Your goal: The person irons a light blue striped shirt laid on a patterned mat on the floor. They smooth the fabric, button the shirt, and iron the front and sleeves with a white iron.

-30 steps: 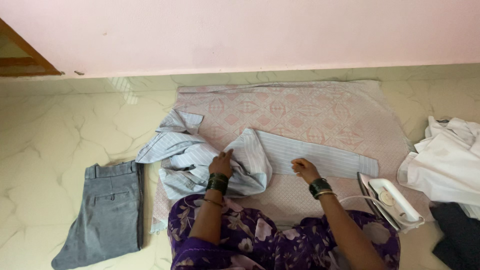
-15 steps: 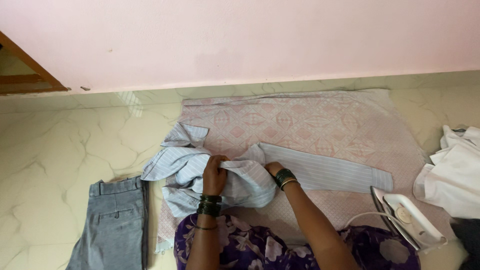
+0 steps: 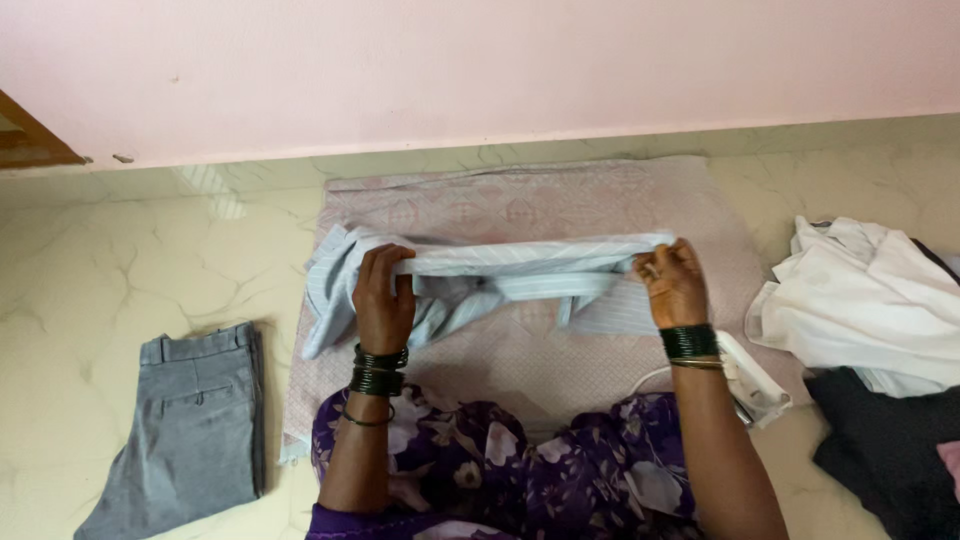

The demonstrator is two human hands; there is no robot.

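Observation:
A light blue striped shirt point(image 3: 510, 270) is stretched between both hands a little above a pink patterned cloth point(image 3: 520, 205) spread on the floor. My left hand point(image 3: 383, 290) grips the shirt's left end, with dark bangles on the wrist. My right hand point(image 3: 675, 283) grips the right end. Folds of the shirt hang down between the hands and spill to the left edge of the cloth.
A white electric iron point(image 3: 750, 375) rests by my right wrist, partly hidden. Folded grey trousers point(image 3: 190, 425) lie on the marble floor at left. A heap of white clothes point(image 3: 865, 300) and dark clothes point(image 3: 885, 450) sits at right. A pink wall runs behind.
Both hands gathered the bunched shirt, then moved apart and lifted it, so it is now pulled out in a band between them. The view has shifted slightly.

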